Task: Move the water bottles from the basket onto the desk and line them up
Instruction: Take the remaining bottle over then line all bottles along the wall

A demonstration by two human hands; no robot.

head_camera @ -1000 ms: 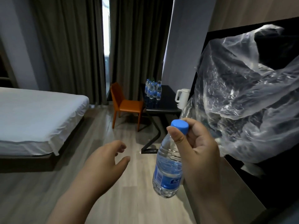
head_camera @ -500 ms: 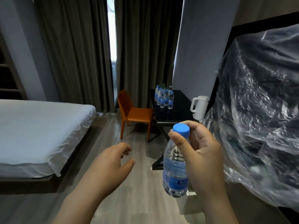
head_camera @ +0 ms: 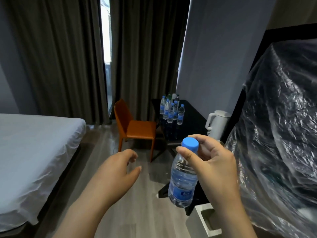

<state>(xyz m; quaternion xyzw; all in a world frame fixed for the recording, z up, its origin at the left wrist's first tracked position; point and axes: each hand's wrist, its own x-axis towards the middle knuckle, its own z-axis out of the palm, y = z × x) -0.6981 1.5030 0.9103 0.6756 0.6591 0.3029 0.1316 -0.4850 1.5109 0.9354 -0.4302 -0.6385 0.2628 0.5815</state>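
Observation:
My right hand (head_camera: pixel 212 162) pinches a clear water bottle (head_camera: pixel 182 179) by its neck, just under the blue cap; the bottle hangs upright with a blue label low on it. My left hand (head_camera: pixel 116 170) is held out in front at waist height, fingers loosely curled, holding nothing. Ahead stands the black desk (head_camera: pixel 193 121) with several water bottles (head_camera: pixel 171 109) grouped near its far end. No basket shows in this view.
An orange chair (head_camera: pixel 135 127) stands left of the desk. A white kettle (head_camera: pixel 217 123) sits on the desk's near right part. Crinkled clear plastic sheeting (head_camera: pixel 277 134) fills the right side. A white bed (head_camera: pixel 34 152) lies at left. Grey wood floor runs between.
The desk, chair and kettle have grown larger and closer in view. The plastic sheeting has slid to the right edge. Both hands keep their pose, and the bottle stays in my right hand.

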